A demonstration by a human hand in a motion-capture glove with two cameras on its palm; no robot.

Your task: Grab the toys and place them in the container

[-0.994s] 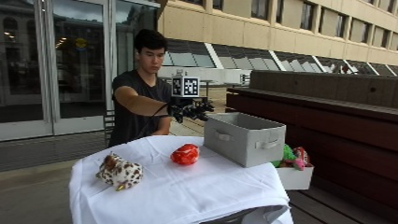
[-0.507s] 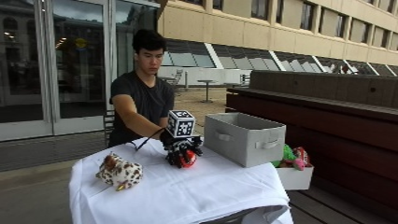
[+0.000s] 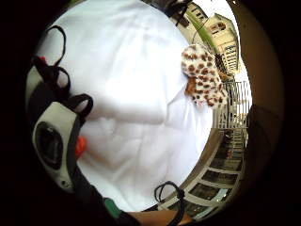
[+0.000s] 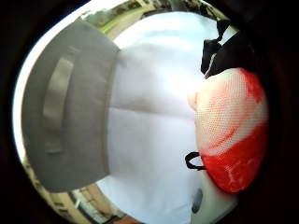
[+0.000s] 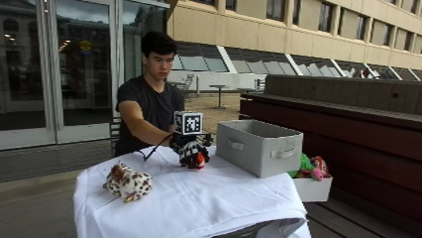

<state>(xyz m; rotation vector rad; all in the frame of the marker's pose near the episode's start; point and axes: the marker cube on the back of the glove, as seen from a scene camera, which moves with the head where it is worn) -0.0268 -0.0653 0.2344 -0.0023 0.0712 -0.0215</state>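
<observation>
Two toys sit on the white-draped surface — an outdoor terrace by glass doors. The grey container stands just beside the gloved right hand, toward the bench side. The spotted toy lies apart on the opposite side. The hand's fingers curl round the red toy, low over the cloth.

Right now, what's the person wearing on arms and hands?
Right hand wears a black glove with black strap loops and a white plastic camera housing at the palm. The upper arms are covered by the short sleeves of a black T-shirt; forearms are uncovered. The other hand isn't visible.
</observation>
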